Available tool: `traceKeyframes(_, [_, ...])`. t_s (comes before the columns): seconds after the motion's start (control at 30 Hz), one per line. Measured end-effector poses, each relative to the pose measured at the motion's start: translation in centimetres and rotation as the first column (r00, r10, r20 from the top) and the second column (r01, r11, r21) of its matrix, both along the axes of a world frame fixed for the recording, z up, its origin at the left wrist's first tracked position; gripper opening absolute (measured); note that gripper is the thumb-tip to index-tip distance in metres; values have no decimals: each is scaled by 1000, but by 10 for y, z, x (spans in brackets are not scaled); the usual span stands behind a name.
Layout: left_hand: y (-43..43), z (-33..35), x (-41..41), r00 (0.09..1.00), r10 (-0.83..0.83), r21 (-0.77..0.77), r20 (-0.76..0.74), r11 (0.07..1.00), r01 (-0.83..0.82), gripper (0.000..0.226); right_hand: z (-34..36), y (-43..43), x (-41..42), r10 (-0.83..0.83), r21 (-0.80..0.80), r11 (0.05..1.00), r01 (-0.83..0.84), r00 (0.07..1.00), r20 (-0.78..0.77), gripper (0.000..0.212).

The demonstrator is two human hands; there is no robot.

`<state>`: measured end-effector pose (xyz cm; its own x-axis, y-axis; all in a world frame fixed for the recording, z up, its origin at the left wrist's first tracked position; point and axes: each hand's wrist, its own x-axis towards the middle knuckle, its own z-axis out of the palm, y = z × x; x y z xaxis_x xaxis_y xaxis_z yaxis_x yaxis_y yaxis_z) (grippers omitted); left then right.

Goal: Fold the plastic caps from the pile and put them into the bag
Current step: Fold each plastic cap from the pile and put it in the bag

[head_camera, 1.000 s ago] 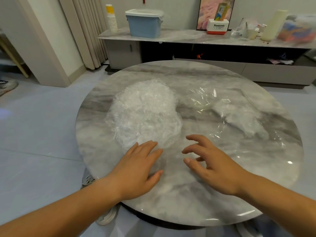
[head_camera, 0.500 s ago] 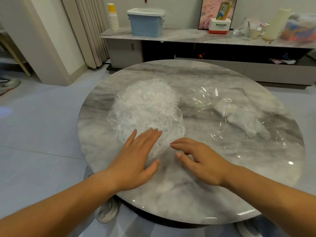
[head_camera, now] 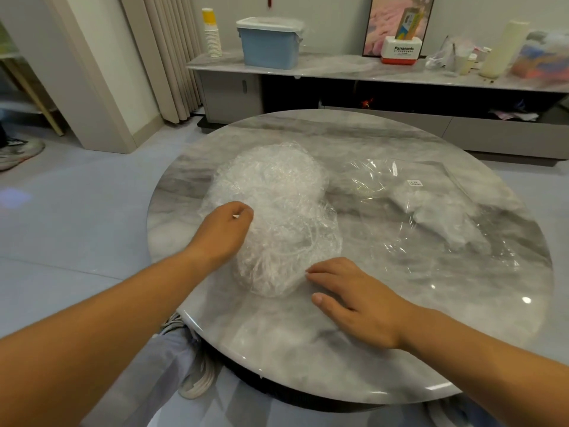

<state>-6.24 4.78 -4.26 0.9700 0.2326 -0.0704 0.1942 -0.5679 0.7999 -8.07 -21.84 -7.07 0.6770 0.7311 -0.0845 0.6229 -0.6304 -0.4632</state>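
A heap of crinkled clear plastic caps lies left of centre on the round marble table. My left hand sits on the heap's left flank with fingers curled into the plastic, pinching a cap. At the heap's near edge my right hand lies low over the table. Its fingers are stretched out and the fingertips touch the plastic. A clear plastic bag lies flat to the right of the heap, with a small white label and some whitish caps inside it.
Behind the table runs a low sideboard carrying a blue lidded box, stacked paper cups and a Panasonic box. A shoe lies on the floor at far left. My knees are under the table's near edge.
My left hand moved forward onto the heap's left side and curled its fingers into the plastic. My right hand slid left to the heap's near edge and flattened.
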Motion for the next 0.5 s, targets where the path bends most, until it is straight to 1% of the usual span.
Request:
traceKeyframes(0.1, [1, 5, 11, 996, 48, -175, -72, 983, -60, 28, 2, -10, -7, -16, 45, 999, 16, 1000, -7, 73])
traceKeyframes(0.2, [-6, 7, 15, 989, 41, -256, -145, 964, -78, 26, 1, -18, -11, -53, 125, 990, 59, 997, -47, 67])
traceKeyframes(0.33, [-14, 6, 15, 973, 10, -222, -230, 973, -63, 24, -5, -27, -16, -86, 231, 967, 103, 993, -82, 58])
traceKeyframes(0.43, [-16, 3, 14, 967, -27, -183, -252, 983, -21, 24, -11, -33, -21, -82, 266, 959, 103, 993, -88, 51])
traceKeyframes(0.5, [-17, 2, 14, 965, -48, -188, -260, 982, -2, 23, -12, -35, -22, -73, 281, 955, 93, 994, -80, 48])
